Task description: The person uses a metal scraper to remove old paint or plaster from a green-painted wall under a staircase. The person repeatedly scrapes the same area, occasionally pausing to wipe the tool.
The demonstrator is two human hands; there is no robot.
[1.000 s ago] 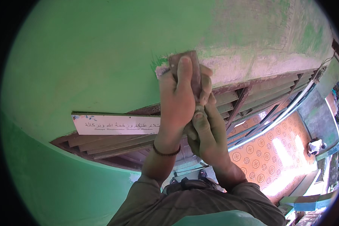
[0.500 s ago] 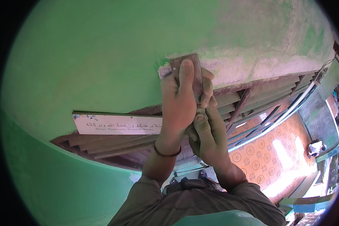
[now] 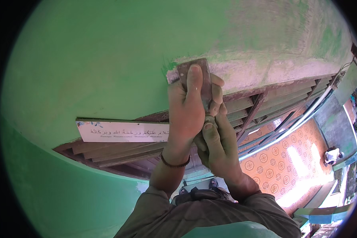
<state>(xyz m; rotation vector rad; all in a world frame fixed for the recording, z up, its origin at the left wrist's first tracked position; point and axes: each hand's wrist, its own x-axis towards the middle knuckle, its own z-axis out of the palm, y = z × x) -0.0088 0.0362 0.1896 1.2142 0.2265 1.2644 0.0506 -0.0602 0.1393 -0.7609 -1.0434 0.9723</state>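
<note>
Both hands are on one scraper (image 3: 204,81), whose flat, worn blade lies against the green wall (image 3: 95,67). My left hand (image 3: 185,113) is closed around the blade, thumb pressed along its face and fingers curling past its right edge. Below it, my right hand (image 3: 220,148) is wrapped around the handle, thumb laid on it; most of the handle is hidden. The blade's upper edge meets a scraped, pale pinkish strip (image 3: 246,73) just above the window frame. Rough paint edges show left of the blade.
A white sign board (image 3: 121,131) leans above dark louvre slats (image 3: 119,154), partly behind my left forearm. More slats (image 3: 273,105) run to the right. Below lies an orange patterned tile floor (image 3: 271,164). Another person (image 3: 333,156) is far off at the right.
Both hands and the scraper have shifted slightly down and left along the wall. The grip of each hand stays the same.
</note>
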